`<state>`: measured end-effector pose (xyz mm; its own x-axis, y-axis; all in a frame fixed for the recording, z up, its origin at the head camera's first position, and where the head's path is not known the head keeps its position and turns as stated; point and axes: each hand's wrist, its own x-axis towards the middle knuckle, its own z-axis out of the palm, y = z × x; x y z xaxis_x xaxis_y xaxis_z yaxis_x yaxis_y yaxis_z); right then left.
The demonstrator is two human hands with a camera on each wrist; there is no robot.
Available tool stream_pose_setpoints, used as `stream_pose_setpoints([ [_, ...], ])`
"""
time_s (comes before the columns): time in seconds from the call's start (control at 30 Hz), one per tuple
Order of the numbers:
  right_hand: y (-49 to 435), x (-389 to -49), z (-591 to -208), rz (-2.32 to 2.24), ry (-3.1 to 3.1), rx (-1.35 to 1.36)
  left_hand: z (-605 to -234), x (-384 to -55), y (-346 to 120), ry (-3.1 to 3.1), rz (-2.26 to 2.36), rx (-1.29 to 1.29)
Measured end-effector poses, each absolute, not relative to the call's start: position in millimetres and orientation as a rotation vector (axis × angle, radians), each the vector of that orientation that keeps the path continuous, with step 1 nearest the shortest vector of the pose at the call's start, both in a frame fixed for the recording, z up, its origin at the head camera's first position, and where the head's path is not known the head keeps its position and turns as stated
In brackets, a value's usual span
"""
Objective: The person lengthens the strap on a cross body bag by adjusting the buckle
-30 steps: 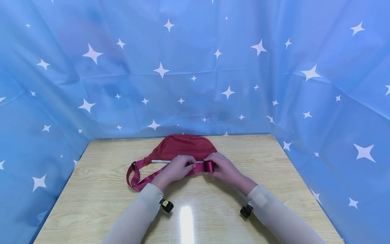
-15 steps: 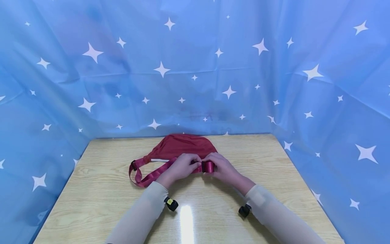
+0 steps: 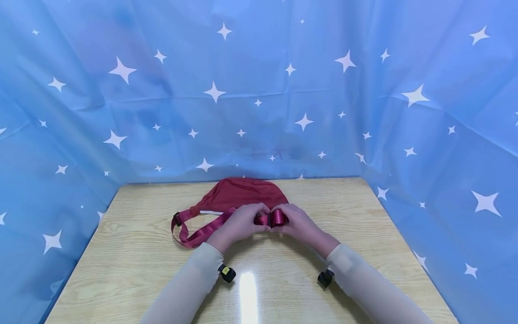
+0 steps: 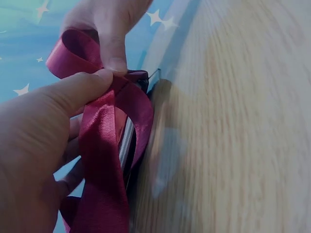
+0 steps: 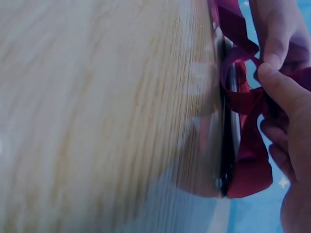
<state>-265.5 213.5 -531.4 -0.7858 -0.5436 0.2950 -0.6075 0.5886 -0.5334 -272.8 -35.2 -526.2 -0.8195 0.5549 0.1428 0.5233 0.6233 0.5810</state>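
A dark red waist bag [image 3: 247,192] lies near the table's back edge, a light zip line along its near side. Its strap [image 4: 99,160] runs in front of the bag and makes a loose loop at the left. My left hand [image 3: 239,222] pinches the strap between thumb and fingers. Right against it, my right hand [image 3: 300,225] pinches the strap where it folds into a small loop [image 3: 278,218] beside a dark fitting [image 3: 270,219]. Thumb tips of both hands meet in the wrist views. Fingers largely cover the fitting, so its exact form is hard to see.
The pale wooden table [image 3: 121,270] carries a bright light reflection at its front. A blue curtain [image 3: 259,90] with white stars stands behind and at both sides. A black strap adjuster [image 3: 177,219] sits at the bag's left end.
My left hand has slid right along the strap until it meets my right hand. The strap's left loop has shifted slightly right and up. The right hand has stayed nearly in place.
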Motion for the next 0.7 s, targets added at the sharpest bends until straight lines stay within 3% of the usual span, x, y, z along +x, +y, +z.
stream_pose_setpoints([
  [0.3, 214.7, -265.5, -529.7, 1.047, -2.729, 1.001, -524.6, -273.2, -29.4, 3.025, 0.655, 1.135],
  [0.7, 219.2, -270.3, -533.9, 1.108, -2.692, 1.047, -530.8, -274.2, -30.7, 3.009, 0.712, 1.107],
])
